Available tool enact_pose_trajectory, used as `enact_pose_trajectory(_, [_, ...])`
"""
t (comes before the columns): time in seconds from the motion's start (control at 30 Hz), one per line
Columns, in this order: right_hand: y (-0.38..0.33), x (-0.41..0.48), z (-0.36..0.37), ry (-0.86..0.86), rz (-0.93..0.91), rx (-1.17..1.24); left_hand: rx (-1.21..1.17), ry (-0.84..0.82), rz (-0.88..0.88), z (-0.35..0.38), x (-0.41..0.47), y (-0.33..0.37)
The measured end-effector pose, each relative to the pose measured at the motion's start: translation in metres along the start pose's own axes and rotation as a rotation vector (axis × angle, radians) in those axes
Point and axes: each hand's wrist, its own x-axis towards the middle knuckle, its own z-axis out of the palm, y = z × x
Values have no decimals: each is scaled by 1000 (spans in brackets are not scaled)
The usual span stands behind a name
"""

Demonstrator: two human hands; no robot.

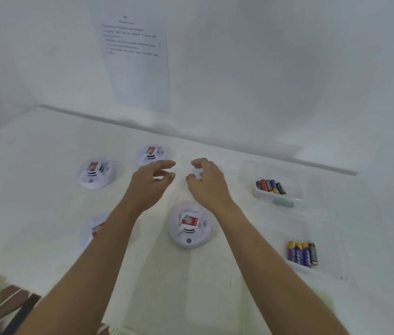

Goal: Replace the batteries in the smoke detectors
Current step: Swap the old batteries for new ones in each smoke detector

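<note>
Smoke detector nearest the person, a round white plastic disc with a red label on top, is lying flat on the white table between the two bare forearms. Its small grey button is facing the person, and the label's long side is running left to right just behind the centre. To its left, a second white detector is peeking out from behind the left forearm, only partly showing.

Off to the right, the near clear plastic tray is holding four batteries side by side, long axes running away from the person. Three are blue and yellow. One is silver and red, its blurred lettering looking like EVEREADY.

Moving up, the left hand is hovering over the table, fingers loosely spread and gripping nothing. The right hand is arching beside it, apart from it. Its fingers are curling down over a small white object that is mostly hidden, and I cannot tell whether they are gripping it.

Further right, the far clear plastic tray is carrying red, black and blue batteries, long axes leaning away and left, labels unreadable.

Beyond the hands, the far-left detector is resting with its button toward the person, and the far-middle detector is sitting just past the left fingertips. On the wall, a printed white paper sheet is hanging, its text too blurred to read.
</note>
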Motion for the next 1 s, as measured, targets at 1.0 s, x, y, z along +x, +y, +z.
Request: enact_pose_trajectory(1.0, [-40,-46,162,-530,-335,-607,668,218,-274,-117,-115,-153])
